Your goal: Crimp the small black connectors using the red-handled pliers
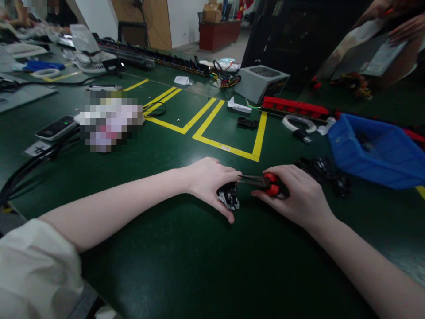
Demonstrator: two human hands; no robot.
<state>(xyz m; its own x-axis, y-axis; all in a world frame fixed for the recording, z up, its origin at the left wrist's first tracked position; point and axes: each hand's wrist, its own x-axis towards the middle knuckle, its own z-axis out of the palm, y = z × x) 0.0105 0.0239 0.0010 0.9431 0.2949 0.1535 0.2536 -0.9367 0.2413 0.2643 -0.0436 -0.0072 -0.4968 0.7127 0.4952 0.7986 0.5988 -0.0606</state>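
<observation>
My left hand [212,181] is wrapped round a small black and grey part [229,196], with the thumb stretched below it. What the part is exactly I cannot make out. Red-handled pliers [270,184] are gripped in my right hand [299,192]. Their dark jaws point left and reach the fingertips of my left hand, just above the part; whether they pinch anything there is too small to tell. A similar black part [247,123] lies inside a yellow-taped square further back. Several black pieces [323,173] are heaped right of my right hand.
A blue bin [375,150] stands at the right, near a white tape roll [299,124]. Behind are a grey power supply box [262,82] and a red strip [295,106]. A black device [56,127] with cables sits left. Another person's hands [407,29] hold a bag at upper right.
</observation>
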